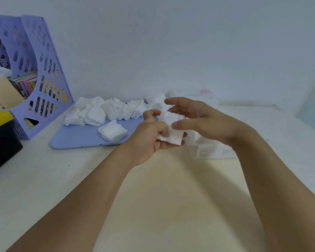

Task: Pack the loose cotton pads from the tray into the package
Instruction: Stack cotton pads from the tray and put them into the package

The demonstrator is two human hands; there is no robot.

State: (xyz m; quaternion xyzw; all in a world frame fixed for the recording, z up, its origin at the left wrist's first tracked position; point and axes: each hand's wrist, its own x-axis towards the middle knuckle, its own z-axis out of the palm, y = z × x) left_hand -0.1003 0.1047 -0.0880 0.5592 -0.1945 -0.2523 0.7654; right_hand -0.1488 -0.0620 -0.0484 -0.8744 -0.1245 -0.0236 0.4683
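Cotton pads point(171, 128): soft, light, compressible; left hand point(151, 137) clamps stack edges, right hand point(195, 120) fingers spread, steadying.

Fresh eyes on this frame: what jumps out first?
The two hands at center: the left hand grips a stack of cotton pads while the right hand touches it with spread fingers. Behind them, a heap of loose pads sits along the far edge of a blue tray, with one small stack apart near its middle. A purple file rack stands at the far left.
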